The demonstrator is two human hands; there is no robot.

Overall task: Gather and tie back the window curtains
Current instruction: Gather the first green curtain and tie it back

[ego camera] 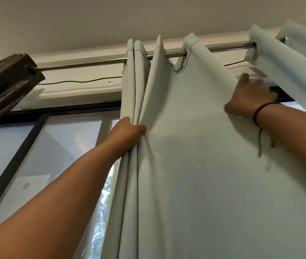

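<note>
Smooth pale-green curtain hangs by eyelets from the shiny metal rod, covering the dark-framed window. Left hand grips its bunched left-edge folds; right hand, fingers spread and blurred, lies flat against the cloth near the rod.

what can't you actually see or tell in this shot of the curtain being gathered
Head view only:
- Left hand: fingers buried in the folds of the pale curtain it grips.
- Right hand: fingertips motion-blurred, so whether they pinch the cloth is unclear.
- Curtain rod: left end covered by the dark curtain, right end by pale fabric.
- Curtain bottom: cut off by the lower edge.
- No tie-back in view.
</note>
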